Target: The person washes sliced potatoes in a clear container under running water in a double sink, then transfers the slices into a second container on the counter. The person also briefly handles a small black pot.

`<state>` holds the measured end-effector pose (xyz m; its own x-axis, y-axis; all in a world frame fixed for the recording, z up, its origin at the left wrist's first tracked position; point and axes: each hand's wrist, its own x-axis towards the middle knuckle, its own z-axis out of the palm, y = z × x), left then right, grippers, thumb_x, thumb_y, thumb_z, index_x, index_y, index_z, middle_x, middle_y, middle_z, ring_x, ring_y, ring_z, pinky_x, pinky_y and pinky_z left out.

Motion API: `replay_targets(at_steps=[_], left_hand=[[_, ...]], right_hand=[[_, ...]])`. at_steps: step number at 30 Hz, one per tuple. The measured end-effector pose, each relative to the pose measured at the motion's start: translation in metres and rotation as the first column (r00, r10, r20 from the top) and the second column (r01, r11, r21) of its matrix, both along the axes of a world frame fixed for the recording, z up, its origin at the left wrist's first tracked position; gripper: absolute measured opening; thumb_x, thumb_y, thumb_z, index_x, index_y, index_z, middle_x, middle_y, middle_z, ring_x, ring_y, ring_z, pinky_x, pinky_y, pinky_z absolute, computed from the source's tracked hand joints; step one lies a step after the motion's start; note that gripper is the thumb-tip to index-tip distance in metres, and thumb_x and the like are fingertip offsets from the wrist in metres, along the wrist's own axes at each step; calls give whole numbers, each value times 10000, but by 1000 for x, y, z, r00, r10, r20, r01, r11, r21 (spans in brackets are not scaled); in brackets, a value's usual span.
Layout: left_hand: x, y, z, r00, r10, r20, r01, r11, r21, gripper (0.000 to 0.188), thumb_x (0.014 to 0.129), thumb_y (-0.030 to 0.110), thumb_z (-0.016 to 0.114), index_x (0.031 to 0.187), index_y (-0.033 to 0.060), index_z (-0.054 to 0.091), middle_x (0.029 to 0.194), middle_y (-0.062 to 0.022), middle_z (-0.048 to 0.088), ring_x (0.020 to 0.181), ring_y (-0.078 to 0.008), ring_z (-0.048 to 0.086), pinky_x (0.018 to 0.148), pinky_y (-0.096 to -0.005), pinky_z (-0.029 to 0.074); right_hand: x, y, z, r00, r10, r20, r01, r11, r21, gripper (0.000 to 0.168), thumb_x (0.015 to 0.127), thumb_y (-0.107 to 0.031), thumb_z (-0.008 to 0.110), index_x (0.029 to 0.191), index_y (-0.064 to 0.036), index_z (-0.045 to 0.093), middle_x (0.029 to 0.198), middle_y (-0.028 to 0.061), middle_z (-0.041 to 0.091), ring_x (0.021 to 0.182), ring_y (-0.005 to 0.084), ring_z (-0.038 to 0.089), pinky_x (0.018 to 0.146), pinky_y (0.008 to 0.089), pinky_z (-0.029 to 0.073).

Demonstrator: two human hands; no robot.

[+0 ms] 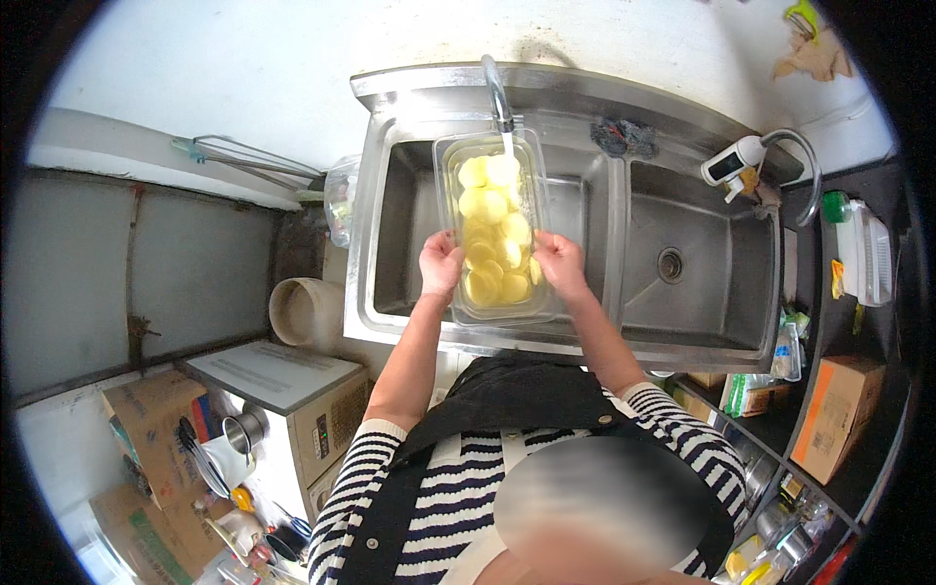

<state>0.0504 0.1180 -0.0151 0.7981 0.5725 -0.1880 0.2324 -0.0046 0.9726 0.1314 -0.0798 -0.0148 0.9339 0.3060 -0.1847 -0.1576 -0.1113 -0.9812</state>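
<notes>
A clear plastic container (457, 311) of yellow slices, perhaps potato, lies lengthwise over the left basin of a stainless steel sink (596, 219). Water runs from a curved metal faucet (497, 95) onto the far slices (486, 205). My left hand (442, 265) grips the container's left rim, fingers curled. On the opposite rim, my right hand (560, 265) holds on with thumb and fingers. Both hands are about level with each other. The fingertips are partly hidden at the rims.
Dark scouring pads (623, 137) lie on the sink's back ledge. The right basin has a drain (670, 265); a second faucet with a white unit (733, 162) stands at its back corner. A cardboard box (833, 417) is on the right shelf, a white bucket (306, 311) at the left.
</notes>
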Motion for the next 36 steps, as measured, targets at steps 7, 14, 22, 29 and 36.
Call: replay_targets(at_steps=[7,14,22,29,36], left_hand=[[10,-14,4,1000,2,25,-4,996,88,162,627,-5,559,548,20,420,908,-189,570,958,-268,535,817,-309,401],[5,-17,17,1000,5,-12,-4,995,97,176,618,-31,554,540,50,419,657,-47,509,837,-169,535,779,-265,404],[9,-10,6,999,35,-6,-36,992,-120,169,618,-70,540,549,43,436,813,-68,587,745,-124,509,702,-247,415],[10,-22,-5,995,86,-58,-94,985,-144,185,630,-77,537,552,57,436,718,-25,558,613,-90,471,584,-223,409],[16,-30,22,986,139,-88,-163,896,-412,162,623,-94,511,562,48,463,697,-22,557,612,-103,495,597,-229,426]], right_hand=[[22,-21,-6,996,78,-44,-83,989,-120,283,722,24,574,1003,4,601,717,-25,563,598,33,471,541,183,390],[21,-22,-17,980,58,-189,-49,998,49,309,705,25,562,1010,-4,603,671,-36,539,572,33,453,516,199,385],[24,-13,-7,999,42,-11,-42,998,-35,284,685,11,545,960,8,617,644,-41,528,565,33,434,509,205,381],[34,-22,-6,986,136,98,-118,977,-178,61,664,8,559,709,19,520,699,26,561,624,77,492,573,234,424],[44,-26,-11,932,147,332,-90,979,-182,124,615,-24,602,696,23,520,614,56,517,584,121,518,553,260,427]])
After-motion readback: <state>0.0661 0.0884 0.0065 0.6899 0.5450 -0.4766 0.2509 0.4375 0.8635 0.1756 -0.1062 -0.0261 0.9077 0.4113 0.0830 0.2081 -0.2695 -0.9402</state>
